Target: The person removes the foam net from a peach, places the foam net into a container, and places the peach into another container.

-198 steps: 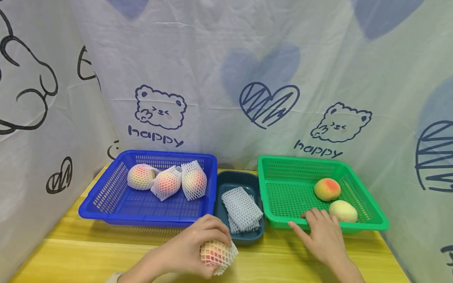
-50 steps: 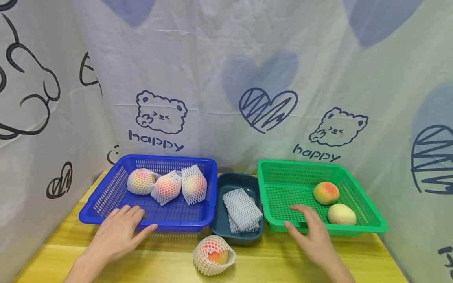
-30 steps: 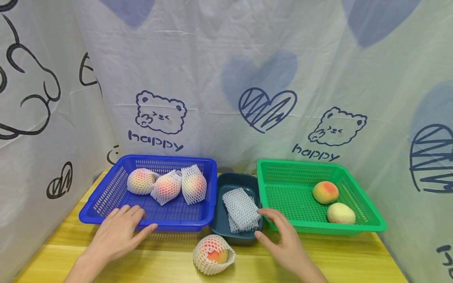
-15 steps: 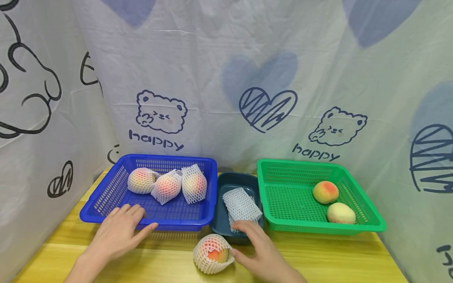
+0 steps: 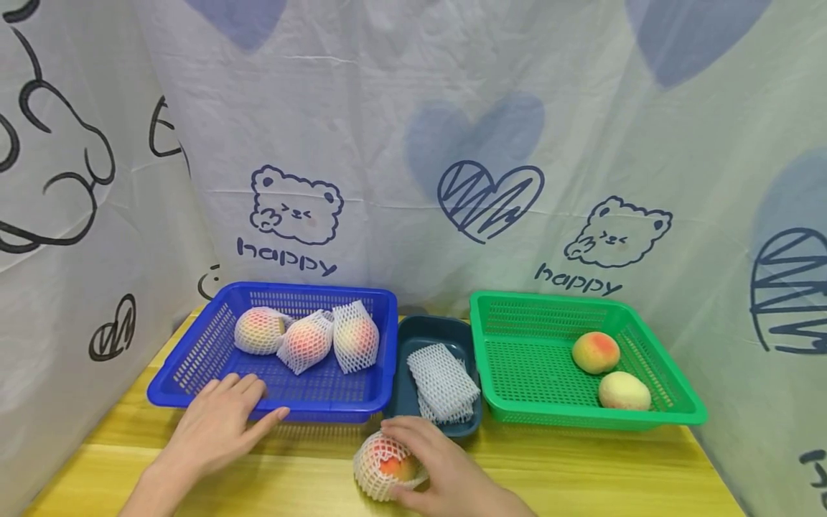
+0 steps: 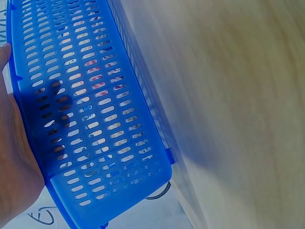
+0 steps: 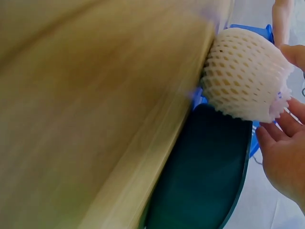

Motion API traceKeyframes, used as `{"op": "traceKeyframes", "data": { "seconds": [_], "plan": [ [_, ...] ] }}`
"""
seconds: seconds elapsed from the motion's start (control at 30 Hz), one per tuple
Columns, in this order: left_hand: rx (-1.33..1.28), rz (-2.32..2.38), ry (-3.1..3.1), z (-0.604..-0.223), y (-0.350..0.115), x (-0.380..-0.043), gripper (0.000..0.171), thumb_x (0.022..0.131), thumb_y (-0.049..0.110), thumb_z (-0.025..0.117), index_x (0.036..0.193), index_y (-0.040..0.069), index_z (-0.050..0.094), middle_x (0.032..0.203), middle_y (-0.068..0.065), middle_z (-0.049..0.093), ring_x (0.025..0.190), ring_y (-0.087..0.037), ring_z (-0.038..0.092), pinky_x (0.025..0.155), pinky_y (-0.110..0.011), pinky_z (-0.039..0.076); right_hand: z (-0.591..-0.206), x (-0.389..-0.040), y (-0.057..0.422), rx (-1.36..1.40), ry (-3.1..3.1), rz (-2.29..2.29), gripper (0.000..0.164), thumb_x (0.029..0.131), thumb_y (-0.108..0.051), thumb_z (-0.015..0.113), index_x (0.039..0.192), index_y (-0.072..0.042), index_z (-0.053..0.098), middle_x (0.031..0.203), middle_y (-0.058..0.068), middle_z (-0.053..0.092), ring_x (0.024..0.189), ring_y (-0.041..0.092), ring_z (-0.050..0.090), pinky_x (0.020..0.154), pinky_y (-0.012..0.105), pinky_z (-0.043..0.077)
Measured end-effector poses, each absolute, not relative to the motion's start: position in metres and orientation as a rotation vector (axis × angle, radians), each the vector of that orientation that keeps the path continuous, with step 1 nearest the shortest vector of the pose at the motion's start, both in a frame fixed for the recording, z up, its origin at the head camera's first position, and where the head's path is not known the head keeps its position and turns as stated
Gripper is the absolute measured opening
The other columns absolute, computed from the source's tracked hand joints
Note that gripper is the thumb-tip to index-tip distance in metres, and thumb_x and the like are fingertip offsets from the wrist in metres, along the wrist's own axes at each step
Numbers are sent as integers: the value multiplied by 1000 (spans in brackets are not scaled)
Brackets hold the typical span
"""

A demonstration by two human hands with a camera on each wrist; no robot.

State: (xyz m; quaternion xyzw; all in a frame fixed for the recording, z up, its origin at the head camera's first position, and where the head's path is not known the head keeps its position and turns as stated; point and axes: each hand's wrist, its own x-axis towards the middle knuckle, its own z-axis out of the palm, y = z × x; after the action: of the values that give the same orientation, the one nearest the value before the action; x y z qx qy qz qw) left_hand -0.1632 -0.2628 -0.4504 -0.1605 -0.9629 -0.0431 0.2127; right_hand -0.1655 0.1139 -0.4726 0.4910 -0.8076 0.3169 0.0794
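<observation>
Near centre on the yellow wood-grain tabletop [image 5: 581, 470], a round netted peach [image 5: 373, 468], blushed red over yellow, in a stretchy white foam mesh gaping toward the right. Across its right side, the right hand [image 5: 447, 465], fingers and thumb curved round it; firmness of the hold impossible to tell. On the left, the left hand [image 5: 216, 427], fingers loosely extended and thumb spread, resting at the near rim of a slotted, glossy blue plastic basket [image 5: 316, 413], with no hold on any fruit. Inside that basket, three mesh-wrapped peaches [image 5: 305, 342] in a row. Between baskets, a smooth, round-cornered dark teal tub [image 5: 403, 359] with flattened foam sleeves [image 5: 444, 384]. At right, a perforated green plastic basket [image 5: 517, 370] with two bare, matte peaches [image 5: 596, 352]. Behind, creased pale fabric with blue prints [image 5: 388, 129].
</observation>
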Motion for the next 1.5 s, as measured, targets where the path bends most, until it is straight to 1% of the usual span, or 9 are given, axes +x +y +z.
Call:
{"op": "traceKeyframes", "data": {
  "seconds": [0.27,0.47,0.67,0.93,1.2,1.37,1.5],
  "plan": [
    [-440,-120,-2682,-452,-263,-163,41,97,60,64,86,20,59,82,8,51,78,-17,49,70,-37,40,-470,-167,102,1523,-2516,910,77,85,-26,84,153,-13,48,158,5,46,145,22,45,117,41,41],
    [-436,-121,-2687,-451,-263,-162,42,97,60,63,86,21,58,82,8,51,78,-17,48,70,-36,39,-470,-170,98,1571,-2595,825,79,87,-25,82,155,-15,45,159,3,44,146,19,43,117,40,41],
    [-442,-119,-2681,-451,-263,-163,41,97,60,63,84,21,57,81,8,50,78,-16,48,69,-35,38,-472,-171,96,1616,-2531,810,74,82,-18,86,147,-9,53,154,5,48,142,19,46,117,38,42],
    [-440,-118,-2679,-451,-263,-162,41,97,59,64,86,20,59,83,7,52,80,-17,50,71,-37,41,-475,-173,93,1653,-2394,794,70,76,-18,91,138,-11,60,144,3,55,135,16,51,114,35,44],
    [-429,-119,-2686,-451,-262,-162,41,97,60,63,87,20,60,84,7,54,81,-18,51,71,-37,41,-477,-176,91,1686,-2316,805,70,74,-20,93,136,-12,62,140,3,60,134,16,51,114,35,42],
    [-434,-117,-2684,-451,-262,-163,41,97,60,63,86,20,59,83,7,53,79,-17,49,70,-36,40,-476,-177,92,1708,-2317,798,67,76,-20,91,136,-16,63,140,-3,58,131,12,51,114,34,43],
    [-437,-116,-2681,-451,-262,-163,41,97,60,63,86,20,58,82,8,52,79,-17,49,70,-35,39,-475,-177,92,1718,-2323,832,64,77,-18,90,136,-16,63,139,-5,58,130,11,50,113,31,43]
  ]
}}
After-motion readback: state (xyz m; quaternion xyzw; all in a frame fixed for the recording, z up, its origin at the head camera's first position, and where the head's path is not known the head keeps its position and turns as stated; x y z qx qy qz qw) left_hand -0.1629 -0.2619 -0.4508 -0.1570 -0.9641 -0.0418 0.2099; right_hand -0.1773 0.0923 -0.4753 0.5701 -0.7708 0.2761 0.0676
